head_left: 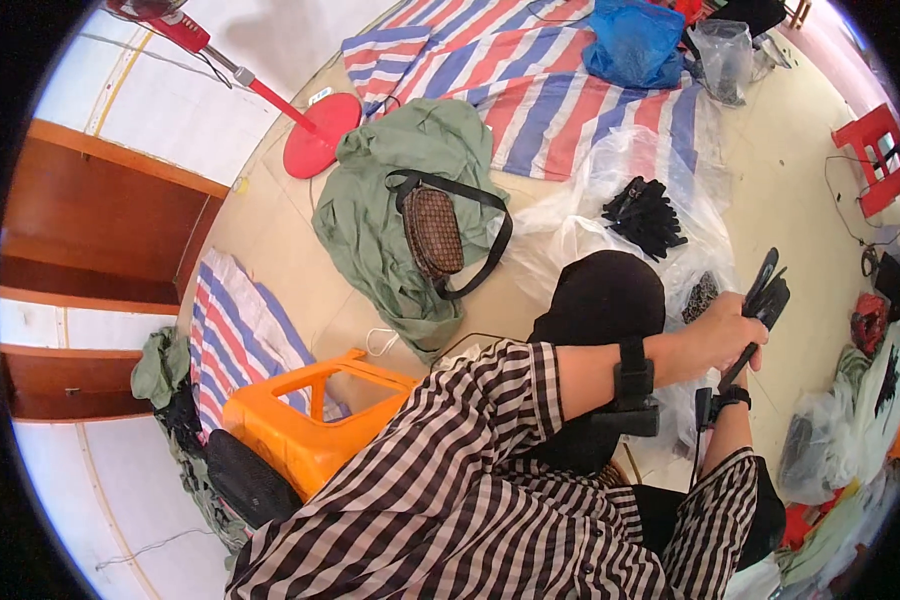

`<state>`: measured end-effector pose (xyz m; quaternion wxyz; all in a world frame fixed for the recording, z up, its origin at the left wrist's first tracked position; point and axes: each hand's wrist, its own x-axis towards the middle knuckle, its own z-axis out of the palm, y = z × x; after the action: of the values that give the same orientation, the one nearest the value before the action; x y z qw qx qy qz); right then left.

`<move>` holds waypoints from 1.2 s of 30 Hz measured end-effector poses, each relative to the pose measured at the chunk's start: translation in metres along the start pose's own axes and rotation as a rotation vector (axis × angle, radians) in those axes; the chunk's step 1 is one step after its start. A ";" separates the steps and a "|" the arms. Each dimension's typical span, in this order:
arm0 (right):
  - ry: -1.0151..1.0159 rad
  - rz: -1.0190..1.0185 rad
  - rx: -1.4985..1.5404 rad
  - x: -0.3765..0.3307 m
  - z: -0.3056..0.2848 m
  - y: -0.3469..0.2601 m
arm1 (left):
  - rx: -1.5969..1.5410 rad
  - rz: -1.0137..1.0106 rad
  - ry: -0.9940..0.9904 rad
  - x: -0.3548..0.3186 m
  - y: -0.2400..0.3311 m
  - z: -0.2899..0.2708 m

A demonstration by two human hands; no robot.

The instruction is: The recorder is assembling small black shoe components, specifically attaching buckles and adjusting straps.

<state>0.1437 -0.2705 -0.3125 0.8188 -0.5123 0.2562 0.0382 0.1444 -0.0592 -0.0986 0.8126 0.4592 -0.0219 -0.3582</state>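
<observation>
My left hand (pixel 722 332) reaches across to the right, its fingers closed round a black glove (pixel 767 300) whose fingers point up and away. Just below it is my right hand (pixel 740 372), mostly hidden behind the left, closed against a dark strip at the glove's lower part. Straight ahead, a pile of black gloves (pixel 646 217) lies on clear plastic sheeting (pixel 560 235). A speckled grey-black item (pixel 700 297) sits beside my left hand, partly covered; its kind cannot be made out.
An orange plastic stool (pixel 300 420) stands at my left. Green cloth (pixel 410 140) lies ahead with a brown checked bag (pixel 432 232) on it. Beyond are striped sheeting (pixel 540 110), a blue plastic bag (pixel 635 45) and a red stand base (pixel 322 137). A red stool (pixel 875 160) stands far right, above cluttered bags (pixel 820 450).
</observation>
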 end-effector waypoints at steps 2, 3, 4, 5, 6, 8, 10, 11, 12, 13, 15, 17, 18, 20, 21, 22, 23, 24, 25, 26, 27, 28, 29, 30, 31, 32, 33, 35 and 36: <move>0.034 -0.117 -0.143 -0.002 -0.003 -0.007 | -0.024 0.043 0.023 0.003 -0.002 -0.001; 0.061 -0.175 -0.215 -0.004 -0.006 -0.013 | 0.034 -0.021 0.092 0.004 -0.002 -0.007; -0.030 -0.267 -0.360 -0.014 0.007 -0.029 | -0.016 -0.007 0.049 0.005 -0.005 -0.009; -0.030 -0.192 -0.361 -0.031 0.038 -0.041 | -0.064 0.015 0.037 0.002 -0.007 -0.018; -0.053 -0.163 -0.463 -0.042 0.035 -0.059 | -0.056 -0.009 0.006 0.003 -0.008 -0.017; -0.028 -0.151 -0.553 -0.067 0.038 -0.090 | 0.017 -0.030 -0.050 0.003 -0.006 -0.012; -0.075 -0.188 -0.499 -0.093 0.067 -0.101 | 0.064 -0.041 0.020 -0.007 -0.005 -0.027; -0.117 -0.217 -0.463 -0.114 0.071 -0.114 | 0.102 -0.043 -0.005 -0.009 -0.003 -0.026; -0.130 -0.219 -0.427 -0.135 0.080 -0.122 | 0.135 -0.124 -0.046 -0.017 0.002 -0.027; -0.144 -0.232 -0.394 -0.153 0.085 -0.129 | 0.136 -0.133 -0.109 -0.015 -0.002 -0.029; -0.150 -0.228 -0.348 -0.180 0.085 -0.135 | 0.134 -0.047 -0.142 -0.030 0.003 -0.014; -0.129 -0.262 -0.351 -0.198 0.074 -0.131 | 0.194 -0.119 -0.185 -0.027 -0.002 -0.005; -0.146 -0.282 -0.331 -0.207 0.070 -0.127 | 0.229 -0.137 -0.191 -0.027 -0.005 0.001; -0.180 -0.340 -0.330 -0.220 0.068 -0.125 | 0.237 -0.152 -0.216 -0.027 -0.009 0.010; -0.168 -0.340 -0.322 -0.227 0.067 -0.126 | 0.240 -0.154 -0.227 -0.027 -0.011 0.014; -0.132 -0.342 -0.356 -0.232 0.067 -0.126 | 0.262 -0.159 -0.230 -0.028 -0.011 0.019; -0.097 -0.343 -0.390 -0.236 0.067 -0.127 | 0.268 -0.167 -0.234 -0.029 -0.012 0.023; -0.075 -0.339 -0.400 -0.238 0.069 -0.127 | 0.322 -0.168 -0.224 -0.031 -0.013 0.025; -0.074 -0.335 -0.395 -0.237 0.067 -0.123 | 0.373 -0.168 -0.209 -0.032 -0.015 0.026; -0.095 -0.372 -0.402 -0.232 0.065 -0.118 | 0.374 -0.172 -0.204 -0.032 -0.017 0.026; -0.122 -0.407 -0.410 -0.229 0.064 -0.114 | 0.386 -0.156 -0.220 -0.032 -0.020 0.024; -0.150 -0.395 -0.408 -0.227 0.067 -0.112 | 0.393 -0.134 -0.217 -0.034 -0.022 0.019; -0.136 -0.421 -0.482 -0.227 0.074 -0.111 | 0.467 -0.093 -0.203 -0.035 -0.024 0.012; -0.130 -0.450 -0.553 -0.227 0.080 -0.110 | 0.542 -0.053 -0.180 -0.035 -0.027 0.008; -0.098 -0.444 -0.603 -0.226 0.075 -0.106 | 0.688 0.003 -0.213 -0.036 -0.024 0.010; -0.077 -0.426 -0.655 -0.231 0.080 -0.110 | 0.683 0.046 -0.223 -0.039 -0.025 0.010; -0.049 -0.397 -0.696 -0.238 0.078 -0.113 | 0.611 -0.030 -0.156 -0.033 -0.034 0.012; 0.035 -0.416 -0.651 -0.242 0.063 -0.105 | 0.343 -0.069 -0.224 -0.029 -0.040 0.023; 0.025 -0.432 -0.558 -0.245 0.057 -0.102 | 0.257 -0.123 -0.273 -0.032 -0.034 0.028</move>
<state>-0.0134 -0.2209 -0.0970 0.6332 -0.7591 0.1318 -0.0737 0.0913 -0.0720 -0.0991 0.7132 0.5068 -0.1495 -0.4606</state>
